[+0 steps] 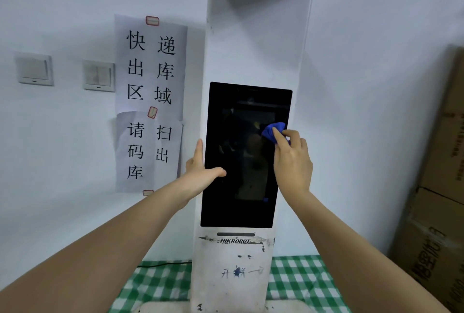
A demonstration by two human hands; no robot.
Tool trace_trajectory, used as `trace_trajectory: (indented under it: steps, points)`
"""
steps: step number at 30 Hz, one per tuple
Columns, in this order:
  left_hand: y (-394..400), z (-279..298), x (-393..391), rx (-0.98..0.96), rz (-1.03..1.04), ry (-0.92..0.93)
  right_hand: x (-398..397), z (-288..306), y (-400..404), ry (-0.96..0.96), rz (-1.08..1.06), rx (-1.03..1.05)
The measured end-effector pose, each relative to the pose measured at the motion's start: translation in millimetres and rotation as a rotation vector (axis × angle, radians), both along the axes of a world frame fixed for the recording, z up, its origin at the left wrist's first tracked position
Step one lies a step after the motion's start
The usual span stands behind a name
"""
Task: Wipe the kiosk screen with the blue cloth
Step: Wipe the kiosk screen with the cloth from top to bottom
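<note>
A tall white kiosk (253, 41) stands in front of me with a dark, switched-off screen (241, 162) set in its front. My right hand (292, 162) is shut on a bunched blue cloth (272, 130) and presses it against the screen's right side, a little above mid-height. My left hand (200, 169) grips the kiosk's left edge, thumb lying across the screen's left margin and fingers wrapped around the side. Most of the cloth is hidden under my fingers.
Paper signs (150, 101) and two wall switches (34, 69) (99, 75) hang on the wall to the left. Stacked cardboard boxes (437, 174) stand at the right. The kiosk rests on a green checked tablecloth (293, 280), with a black cable (160, 264) behind.
</note>
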State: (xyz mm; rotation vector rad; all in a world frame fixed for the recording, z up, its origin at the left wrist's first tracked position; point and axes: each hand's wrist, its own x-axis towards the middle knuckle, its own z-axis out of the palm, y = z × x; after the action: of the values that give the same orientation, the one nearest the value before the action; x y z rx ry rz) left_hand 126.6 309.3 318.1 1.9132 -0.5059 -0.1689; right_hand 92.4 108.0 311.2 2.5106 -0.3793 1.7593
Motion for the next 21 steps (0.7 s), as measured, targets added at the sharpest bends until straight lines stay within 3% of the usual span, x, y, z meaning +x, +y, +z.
trace_trajectory:
  steps: [5,10,12,16,21]
  points:
    - [5.0,-3.5,7.6,-0.018,-0.023,0.017,21.4,-0.7,39.0,0.016,0.055,-0.100]
    - [11.4,-8.6,12.7,-0.018,-0.053,0.035,25.8,-7.8,56.8,0.198,0.140,-0.428]
    - [14.0,-9.7,15.2,-0.032,-0.071,0.043,27.7,1.0,52.0,0.171,0.100,-0.420]
    - [15.2,-12.0,17.9,-0.049,-0.083,0.045,34.4,12.0,62.4,0.000,0.065,-0.164]
    - [12.4,-14.9,20.1,-0.044,-0.059,0.035,31.6,-10.8,76.5,0.240,0.157,-0.455]
